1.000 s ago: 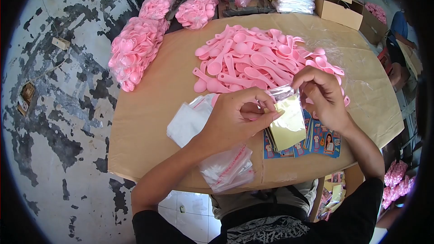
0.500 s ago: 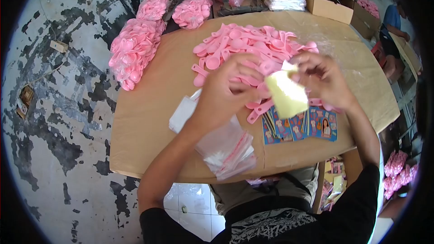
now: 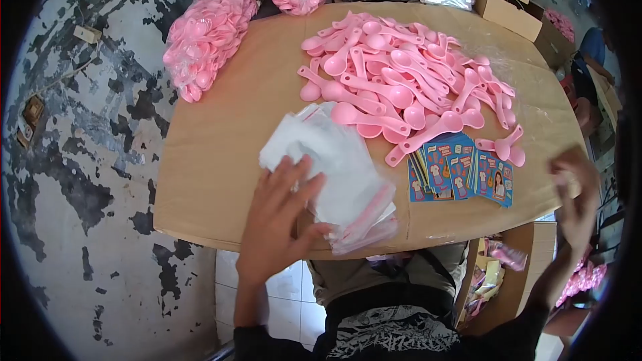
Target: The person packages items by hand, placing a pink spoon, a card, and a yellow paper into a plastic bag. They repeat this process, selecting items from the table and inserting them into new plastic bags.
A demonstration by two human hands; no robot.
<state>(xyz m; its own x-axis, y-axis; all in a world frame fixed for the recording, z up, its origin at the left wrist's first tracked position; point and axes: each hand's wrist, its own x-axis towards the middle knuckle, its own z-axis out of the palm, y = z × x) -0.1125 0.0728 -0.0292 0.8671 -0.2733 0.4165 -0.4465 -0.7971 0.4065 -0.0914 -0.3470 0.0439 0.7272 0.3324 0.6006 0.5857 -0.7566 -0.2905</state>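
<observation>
stack of clear plastic zip bags with pink-red seal strips (image 3: pixel 348 174) lies at the near edge of the table, slightly fanned, its near corner reaching the table's rim. the left hand (image 3: pixel 277 220) rests flat on the stack's left part, fingers spread and released, the thumb pointing along the near side of the bags; it grips nothing. the right hand (image 3: pixel 575 190) is off the table's right edge, blurred, so i cannot tell whether it is clenched or loose.

just right of the bags sits a fan of blue printed paper cards (image 3: pixel 461 174), touching the near end of a broad heap of loose pink plastic spoons (image 3: pixel 401 73) that fills the middle. the surface is a rounded table covered in plain brown cardboard (image 3: pixel 221 160). clear sacks packed with pink spoons (image 3: pixel 204 37) lean at its far left edge, and open brown cardboard boxes (image 3: pixel 511 13) stand at the far right. beneath is a worn grey concrete floor with flaking dark patches (image 3: pixel 87 160).
</observation>
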